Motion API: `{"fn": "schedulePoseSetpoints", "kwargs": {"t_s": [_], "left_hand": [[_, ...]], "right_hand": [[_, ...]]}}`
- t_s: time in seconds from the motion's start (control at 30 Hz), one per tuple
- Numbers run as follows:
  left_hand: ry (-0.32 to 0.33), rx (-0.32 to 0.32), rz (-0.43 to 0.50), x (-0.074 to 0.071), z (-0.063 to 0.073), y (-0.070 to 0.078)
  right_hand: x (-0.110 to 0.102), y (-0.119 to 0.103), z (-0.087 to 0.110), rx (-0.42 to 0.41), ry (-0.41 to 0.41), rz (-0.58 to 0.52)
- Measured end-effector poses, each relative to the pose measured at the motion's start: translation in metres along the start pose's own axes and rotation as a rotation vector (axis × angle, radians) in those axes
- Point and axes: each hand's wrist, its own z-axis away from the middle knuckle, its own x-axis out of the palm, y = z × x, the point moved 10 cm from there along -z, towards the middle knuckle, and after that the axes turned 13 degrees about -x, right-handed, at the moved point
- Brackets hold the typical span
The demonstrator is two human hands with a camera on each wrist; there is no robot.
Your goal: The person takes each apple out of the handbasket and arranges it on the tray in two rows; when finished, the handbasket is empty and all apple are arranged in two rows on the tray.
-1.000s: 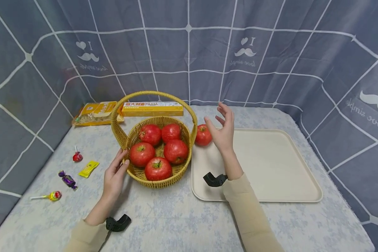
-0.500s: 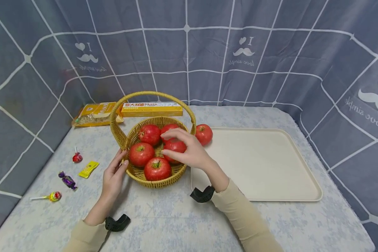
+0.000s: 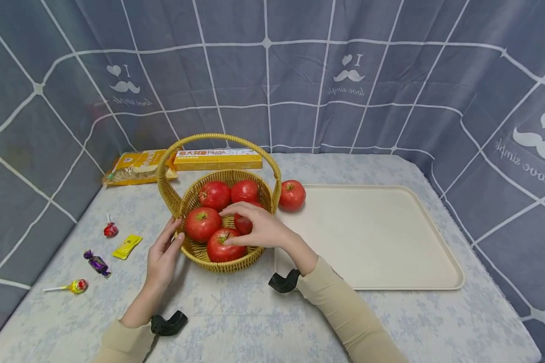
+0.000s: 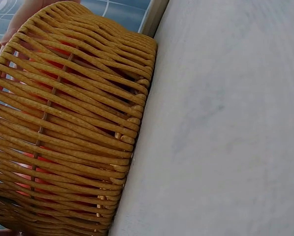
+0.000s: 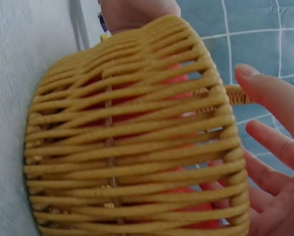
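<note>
A yellow woven basket [image 3: 229, 267] with a tall handle holds several red apples. My left hand [image 3: 161, 262] rests against the basket's left side, thumb toward me and fingers farther back. Above the basket's right part hovers my right hand [image 3: 261, 229], thumb and fingers spread apart over the right apple [image 3: 242, 223], which it partly covers. The thumb tip lies over the front apple [image 3: 222, 247]; contact cannot be told. In the right wrist view, the spread right hand [image 5: 279, 167] is beyond the basket rim [image 5: 230, 132]. The left wrist view shows mainly the basket wall [image 4: 68, 123].
One more apple [image 3: 292, 195] sits at the back left corner of a beige tray [image 3: 372, 237]. Behind the basket lie a pasta box [image 3: 218, 160] and a yellow food bag [image 3: 138, 169]. To the left are lollipops [image 3: 78, 286] and wrapped candies [image 3: 127, 247].
My right hand has moved left from beside the apple on the tray to above the apples in the basket, then lowered slightly. The left hand has stayed at the basket's side.
</note>
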Motion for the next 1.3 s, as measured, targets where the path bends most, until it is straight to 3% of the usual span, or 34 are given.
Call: {"fn": "schedulePoseSetpoints", "kwargs": {"t_s": [0.17,0.4,0.73,1.3], "left_hand": [[0.000,0.000,0.012,0.000,0.000,0.001],[-0.002,0.008,0.002,0.000,0.000,0.001],[0.004,-0.012,0.009,-0.001,0.000,-0.001],[-0.003,0.013,0.017,-0.001,0.000,0.000]], "right_hand": [[0.013,-0.001,-0.002,-0.016,-0.038,-0.017],[0.030,-0.001,-0.002,0.036,-0.112,-0.017],[0.033,0.007,-0.003,0.101,-0.136,0.075],[0.034,0.007,-0.004,0.205,-0.171,0.210]]}}
